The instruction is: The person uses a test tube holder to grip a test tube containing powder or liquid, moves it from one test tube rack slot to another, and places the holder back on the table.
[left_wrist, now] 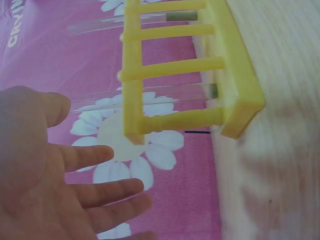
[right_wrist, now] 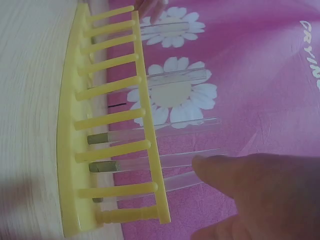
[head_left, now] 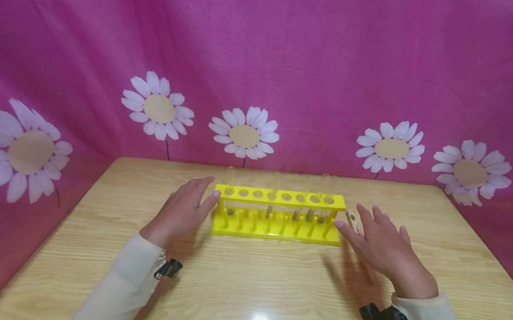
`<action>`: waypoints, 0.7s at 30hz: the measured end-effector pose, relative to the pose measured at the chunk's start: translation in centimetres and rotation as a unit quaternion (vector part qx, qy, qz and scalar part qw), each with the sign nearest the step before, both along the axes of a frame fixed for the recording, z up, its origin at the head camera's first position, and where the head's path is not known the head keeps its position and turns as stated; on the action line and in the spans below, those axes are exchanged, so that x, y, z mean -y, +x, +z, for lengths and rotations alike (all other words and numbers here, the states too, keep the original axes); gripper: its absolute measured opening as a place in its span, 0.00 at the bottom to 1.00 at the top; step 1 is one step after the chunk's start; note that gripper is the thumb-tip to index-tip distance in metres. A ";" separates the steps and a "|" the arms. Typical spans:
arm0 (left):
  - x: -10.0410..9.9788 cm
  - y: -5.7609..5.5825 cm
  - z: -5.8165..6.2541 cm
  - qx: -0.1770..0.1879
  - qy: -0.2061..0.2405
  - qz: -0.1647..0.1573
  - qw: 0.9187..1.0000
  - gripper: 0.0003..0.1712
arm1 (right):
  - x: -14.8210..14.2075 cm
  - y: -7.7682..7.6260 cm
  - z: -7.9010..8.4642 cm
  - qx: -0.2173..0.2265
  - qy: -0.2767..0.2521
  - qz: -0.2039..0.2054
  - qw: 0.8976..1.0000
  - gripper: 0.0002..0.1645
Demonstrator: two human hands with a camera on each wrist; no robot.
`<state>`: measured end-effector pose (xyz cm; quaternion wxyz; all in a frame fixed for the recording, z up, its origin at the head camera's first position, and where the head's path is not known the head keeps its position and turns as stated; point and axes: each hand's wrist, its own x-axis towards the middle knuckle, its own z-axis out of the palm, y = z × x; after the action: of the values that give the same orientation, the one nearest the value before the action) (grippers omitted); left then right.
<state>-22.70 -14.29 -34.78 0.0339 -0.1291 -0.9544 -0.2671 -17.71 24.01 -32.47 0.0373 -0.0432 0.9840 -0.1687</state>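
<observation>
A yellow test tube rack (head_left: 275,234) stands upright on the table, with several clear test tubes (right_wrist: 172,161) in its holes. Grey-green material fills the bottoms of the tubes. One tube is at the rack's left end, one near the middle, the others toward the right. My left hand (head_left: 182,212) is beside the left end, fingers spread and thumb close to the top bar. At the right end, my right hand (head_left: 384,247) reaches forward with fingers extended, thumb near the lower corner. Neither hand holds anything; in the left wrist view a gap separates fingers and rack.
Just right of the rack, a thin stick (head_left: 349,219) and a small dark piece (head_left: 353,217) lie on the wooden table (head_left: 226,286), partly behind the right hand. A magenta cloth (head_left: 319,83) with white flowers hangs along the table's back and sides.
</observation>
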 end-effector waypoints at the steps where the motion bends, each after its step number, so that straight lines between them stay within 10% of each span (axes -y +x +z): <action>1: 0.0 -0.1 -0.1 -0.002 0.005 -0.001 1.000 0.35 | 0.0 0.0 0.0 0.001 0.000 0.000 1.000 0.57; 14: -0.1 -1.1 -1.6 -0.057 0.119 0.008 0.991 0.26 | 0.0 0.0 0.0 0.001 0.026 -0.015 1.000 0.57; 21: -0.3 -1.7 -2.6 0.005 0.212 0.014 0.977 0.25 | -0.3 -0.4 0.2 0.022 0.035 -0.047 0.998 0.56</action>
<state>-24.40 -14.00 -37.39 0.0598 -0.1042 -0.8781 -0.4632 -18.09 24.29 -32.28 0.0522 0.0080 0.9892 -0.1364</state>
